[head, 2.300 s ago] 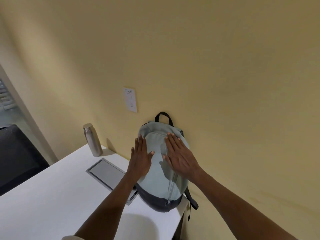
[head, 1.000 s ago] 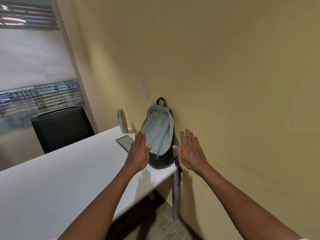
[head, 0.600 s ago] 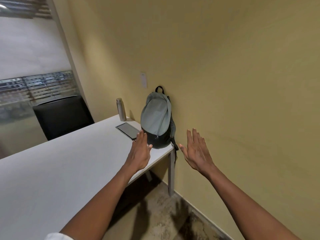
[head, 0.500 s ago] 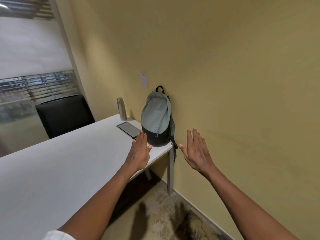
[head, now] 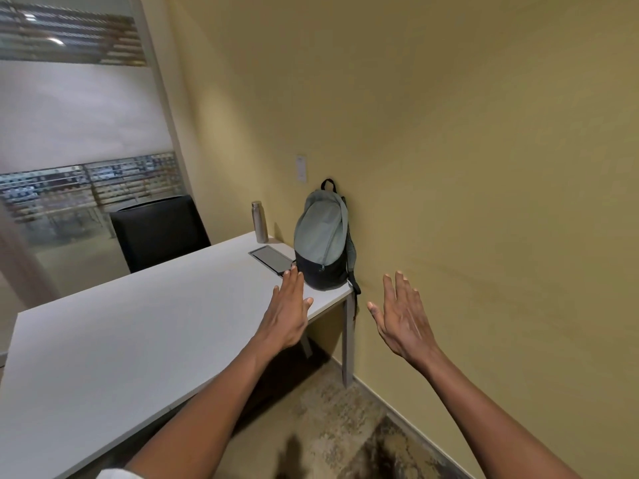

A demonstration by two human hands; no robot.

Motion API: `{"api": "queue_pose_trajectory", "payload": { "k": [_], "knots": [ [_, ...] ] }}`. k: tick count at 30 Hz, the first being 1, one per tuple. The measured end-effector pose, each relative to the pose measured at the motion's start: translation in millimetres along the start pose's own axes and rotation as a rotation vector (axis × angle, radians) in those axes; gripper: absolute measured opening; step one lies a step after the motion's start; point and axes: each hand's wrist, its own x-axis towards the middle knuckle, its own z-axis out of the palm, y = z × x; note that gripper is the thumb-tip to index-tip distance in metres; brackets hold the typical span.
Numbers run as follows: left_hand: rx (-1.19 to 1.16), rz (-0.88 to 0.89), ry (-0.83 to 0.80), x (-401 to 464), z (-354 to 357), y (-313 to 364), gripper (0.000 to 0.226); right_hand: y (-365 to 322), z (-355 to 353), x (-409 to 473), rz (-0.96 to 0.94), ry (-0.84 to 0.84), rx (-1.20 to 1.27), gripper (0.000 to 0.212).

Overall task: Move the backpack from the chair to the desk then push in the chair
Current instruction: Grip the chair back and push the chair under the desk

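- The rounded grey-green fabric backpack with a dark base [head: 323,240] stands upright at the smooth white desk [head: 138,326] corner, centre frame, leaning on the matte yellow wall [head: 466,150].
- A black chair back [head: 159,231] at left is half hidden by the desk.
- Our left hand [head: 287,316] and right hand [head: 403,319] hover flat, fingers spread, holding nothing.

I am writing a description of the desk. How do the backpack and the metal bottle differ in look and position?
The backpack is grey-green cloth with a black base; the bottle is bare silver metal. The backpack is wide and rounded and rises higher; the bottle is a slim cylinder. The backpack sits at the desk's near corner, the bottle farther back. Both stand upright on the desk by the yellow wall.
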Motion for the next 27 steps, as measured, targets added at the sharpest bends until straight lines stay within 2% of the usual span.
{"api": "queue_pose_trajectory", "payload": {
  "k": [17, 27],
  "knots": [
    [0.002, 0.043, 0.006, -85.9, -53.6, -2.1, 0.063, -56.0, -19.9, -79.2, 0.029, 0.019, -0.008, 0.074],
    [-0.025, 0.103, -0.028, -186.0, -130.0, -52.4, 0.062, -164.4, -34.7, -169.8, 0.087, 0.048, -0.054, 0.073]
  ]
}}
